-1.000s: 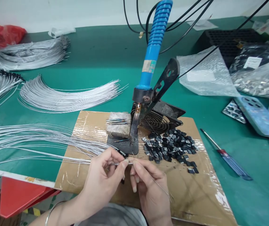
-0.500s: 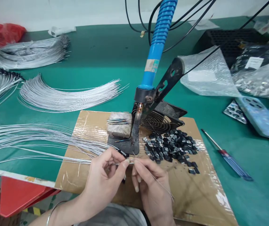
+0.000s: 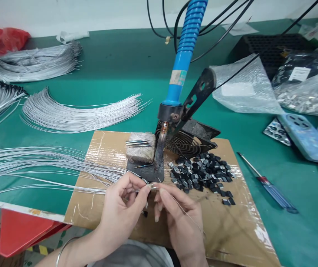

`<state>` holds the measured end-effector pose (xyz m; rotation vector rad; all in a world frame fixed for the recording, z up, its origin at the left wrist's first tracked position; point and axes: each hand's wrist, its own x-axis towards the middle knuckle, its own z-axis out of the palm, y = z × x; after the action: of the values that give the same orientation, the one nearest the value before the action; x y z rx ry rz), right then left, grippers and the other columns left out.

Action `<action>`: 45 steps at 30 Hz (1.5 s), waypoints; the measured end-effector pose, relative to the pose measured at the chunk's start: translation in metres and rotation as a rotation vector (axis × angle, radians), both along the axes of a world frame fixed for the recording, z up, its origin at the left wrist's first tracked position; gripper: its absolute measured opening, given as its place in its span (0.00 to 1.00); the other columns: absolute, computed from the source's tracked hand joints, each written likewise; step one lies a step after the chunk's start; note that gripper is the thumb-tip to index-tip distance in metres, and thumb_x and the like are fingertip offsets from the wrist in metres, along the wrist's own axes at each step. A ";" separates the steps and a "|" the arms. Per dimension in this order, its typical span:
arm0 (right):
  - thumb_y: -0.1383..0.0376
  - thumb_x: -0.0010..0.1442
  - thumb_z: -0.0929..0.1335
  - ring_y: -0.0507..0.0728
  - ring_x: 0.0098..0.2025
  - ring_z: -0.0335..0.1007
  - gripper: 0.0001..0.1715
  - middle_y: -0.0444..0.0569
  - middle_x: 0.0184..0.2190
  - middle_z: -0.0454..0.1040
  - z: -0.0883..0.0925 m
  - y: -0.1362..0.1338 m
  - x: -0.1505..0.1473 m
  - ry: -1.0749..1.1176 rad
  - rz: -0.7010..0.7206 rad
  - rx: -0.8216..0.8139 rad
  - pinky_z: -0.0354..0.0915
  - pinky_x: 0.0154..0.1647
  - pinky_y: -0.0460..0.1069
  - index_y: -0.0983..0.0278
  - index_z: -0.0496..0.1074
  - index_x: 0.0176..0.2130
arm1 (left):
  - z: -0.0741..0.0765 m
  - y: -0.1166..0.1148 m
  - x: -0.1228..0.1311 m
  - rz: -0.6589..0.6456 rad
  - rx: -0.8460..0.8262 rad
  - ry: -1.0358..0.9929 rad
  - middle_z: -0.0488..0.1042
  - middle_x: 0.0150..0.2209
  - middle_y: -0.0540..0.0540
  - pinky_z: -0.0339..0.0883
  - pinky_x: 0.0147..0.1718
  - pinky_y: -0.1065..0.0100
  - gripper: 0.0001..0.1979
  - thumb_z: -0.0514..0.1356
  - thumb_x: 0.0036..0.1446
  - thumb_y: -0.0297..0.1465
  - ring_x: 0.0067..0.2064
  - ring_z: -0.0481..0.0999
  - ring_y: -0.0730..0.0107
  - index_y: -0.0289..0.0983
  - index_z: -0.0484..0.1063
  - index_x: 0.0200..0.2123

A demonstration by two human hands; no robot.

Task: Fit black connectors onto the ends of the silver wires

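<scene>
My left hand (image 3: 121,217) pinches the end of a white wire (image 3: 92,190) between thumb and index finger, over the cardboard's front part. Facing it, my right hand (image 3: 185,222) is closed on a thin solder wire (image 3: 190,216), which trails back over the palm. The fingertips of both hands nearly meet, and the small parts between them are too fine to make out. A black piece (image 3: 144,214) hangs just below my left fingers. Behind the hands, a blue-handled soldering iron (image 3: 177,83) points down in its stand (image 3: 159,168).
A pile of small black connector pieces (image 3: 203,172) lies right of the stand, before a black fan (image 3: 192,142). White wire bundles (image 3: 83,115) spread at left. A screwdriver (image 3: 267,183) and a phone (image 3: 309,137) lie at right. Cardboard (image 3: 231,237) covers the table's front.
The fingertips have shifted slightly left and up. My right fingers have drawn a little apart below, and the black piece beneath my left fingers shows more plainly.
</scene>
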<state>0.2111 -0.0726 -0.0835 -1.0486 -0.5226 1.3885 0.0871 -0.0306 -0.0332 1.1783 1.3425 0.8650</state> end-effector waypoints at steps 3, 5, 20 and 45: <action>0.63 0.60 0.76 0.45 0.19 0.69 0.04 0.43 0.30 0.79 -0.001 -0.001 0.000 -0.044 -0.014 0.013 0.68 0.21 0.39 0.55 0.85 0.38 | 0.000 0.000 -0.001 -0.004 -0.002 0.003 0.70 0.22 0.52 0.58 0.22 0.75 0.10 0.63 0.58 0.32 0.23 0.64 0.76 0.35 0.69 0.27; 0.63 0.59 0.76 0.45 0.19 0.69 0.04 0.43 0.29 0.79 0.000 0.000 -0.002 -0.051 -0.022 0.016 0.68 0.20 0.39 0.55 0.85 0.37 | 0.000 0.000 -0.001 -0.019 0.016 0.002 0.70 0.22 0.52 0.57 0.22 0.75 0.09 0.62 0.59 0.32 0.23 0.64 0.76 0.35 0.70 0.27; 0.65 0.60 0.75 0.47 0.18 0.68 0.06 0.43 0.25 0.76 0.000 -0.001 0.003 -0.076 -0.007 0.033 0.67 0.17 0.40 0.55 0.85 0.38 | -0.012 -0.011 -0.009 -0.054 0.223 0.178 0.66 0.24 0.53 0.52 0.20 0.72 0.09 0.61 0.63 0.30 0.22 0.57 0.77 0.36 0.72 0.30; 0.57 0.54 0.78 0.47 0.17 0.65 0.10 0.42 0.18 0.71 0.013 0.003 0.013 0.032 0.093 -0.153 0.63 0.17 0.41 0.62 0.84 0.32 | -0.011 -0.012 -0.010 -0.090 0.133 0.186 0.65 0.24 0.52 0.53 0.22 0.71 0.10 0.59 0.65 0.33 0.23 0.58 0.75 0.37 0.69 0.30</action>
<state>0.2239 -0.0698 -0.0707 -1.1350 -0.4519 1.5436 0.0772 -0.0430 -0.0438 1.4410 1.3859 0.8043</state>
